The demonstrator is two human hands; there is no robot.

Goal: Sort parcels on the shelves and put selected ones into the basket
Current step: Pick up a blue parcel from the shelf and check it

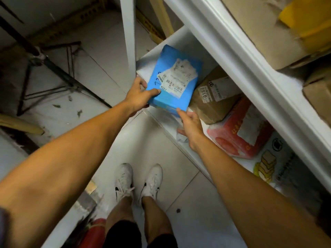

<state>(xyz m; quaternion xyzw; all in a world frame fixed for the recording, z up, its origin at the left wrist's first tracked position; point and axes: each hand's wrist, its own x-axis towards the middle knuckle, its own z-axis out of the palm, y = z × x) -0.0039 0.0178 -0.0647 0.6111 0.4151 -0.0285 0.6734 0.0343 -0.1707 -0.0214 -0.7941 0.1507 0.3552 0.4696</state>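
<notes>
A blue box parcel (172,68) with white shipping labels lies at the left end of the low white shelf (161,120). My left hand (138,96) grips its near left corner, thumb on top and fingers round the side. At the near right corner my right hand (190,126) holds the box, thumb against its front edge. To the right of the blue box sit a brown paper parcel (213,97) and a red and white bag parcel (240,133). No basket is in view.
A white bag with a yellow drawing (274,167) lies further right on the same shelf. The upper shelf (232,43) holds cardboard boxes (256,27) and a yellow parcel (308,22). A black tripod (53,68) stands on the tiled floor at left. A red cylinder (95,233) is near my feet.
</notes>
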